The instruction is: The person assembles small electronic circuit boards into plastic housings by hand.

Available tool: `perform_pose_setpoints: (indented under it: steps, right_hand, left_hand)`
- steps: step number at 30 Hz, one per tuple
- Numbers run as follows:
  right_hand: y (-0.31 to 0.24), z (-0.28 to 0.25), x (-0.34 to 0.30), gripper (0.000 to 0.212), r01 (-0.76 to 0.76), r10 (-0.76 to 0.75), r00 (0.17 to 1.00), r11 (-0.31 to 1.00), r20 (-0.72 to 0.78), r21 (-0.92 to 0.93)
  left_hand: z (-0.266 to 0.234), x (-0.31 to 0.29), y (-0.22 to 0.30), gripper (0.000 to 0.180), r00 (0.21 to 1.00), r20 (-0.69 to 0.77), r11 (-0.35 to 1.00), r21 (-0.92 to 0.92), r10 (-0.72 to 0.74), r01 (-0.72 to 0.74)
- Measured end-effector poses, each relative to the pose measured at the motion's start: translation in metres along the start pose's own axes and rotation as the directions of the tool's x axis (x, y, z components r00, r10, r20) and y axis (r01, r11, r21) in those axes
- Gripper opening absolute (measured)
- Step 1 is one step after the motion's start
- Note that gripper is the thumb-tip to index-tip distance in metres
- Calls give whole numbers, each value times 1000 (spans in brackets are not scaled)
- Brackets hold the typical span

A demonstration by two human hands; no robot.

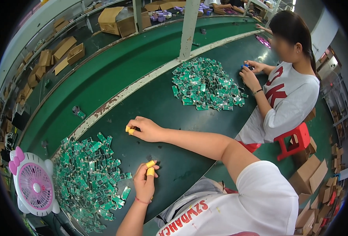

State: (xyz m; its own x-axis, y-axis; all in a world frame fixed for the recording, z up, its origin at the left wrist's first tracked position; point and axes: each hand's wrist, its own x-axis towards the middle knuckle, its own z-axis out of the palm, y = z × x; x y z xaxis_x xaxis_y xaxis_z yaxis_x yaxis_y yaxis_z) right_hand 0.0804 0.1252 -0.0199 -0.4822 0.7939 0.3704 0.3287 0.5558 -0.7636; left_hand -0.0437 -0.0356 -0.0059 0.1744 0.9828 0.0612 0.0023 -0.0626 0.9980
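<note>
Beside thin, heaped circuit boards [89, 171] along the chipped-paint edge of the tabletop [185, 171], the left hand [143, 183] and right hand [148, 130] curl, yellow-tipped; whether they grip something, I cannot tell.

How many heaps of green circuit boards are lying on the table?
2: the near heap beside the pink-and-white fan, and the far heap by the co-worker, whose body may hide more.

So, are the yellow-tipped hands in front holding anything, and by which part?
Nothing held shows in the left hand or the right hand, though something small could be hidden. The yellow finger covers are worn.
</note>
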Motion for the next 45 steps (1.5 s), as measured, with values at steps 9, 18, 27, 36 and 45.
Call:
perform_pose_setpoints:
  steps: [9,18,27,36,45]
  right_hand:
    - [0,1,-1,13,-6,6,1000,1000,25,-10]
    - [0,0,0,13,13,-13,1000,1000,19,-26]
    - [0,1,0,12,28,-28,1000,999,2,-15]
    - [-2,-1,-1,13,14,-14,1000,1000,15,-10]
    - [1,1,-1,14,7,-7,1000,1000,1,-9]
  left_hand:
    - [-1,-2,1,31,1000,-4,1000,9,-10,10]
    - [1,-2,3,26,1000,-18,1000,5,3,-3]
    - [0,-2,3,27,1000,-13,1000,29,12,-12]
    - [1,-1,1,28,1000,-15,1000,15,16,-16]
    - [0,-2,0,27,1000,-6,1000,7,21,-21]
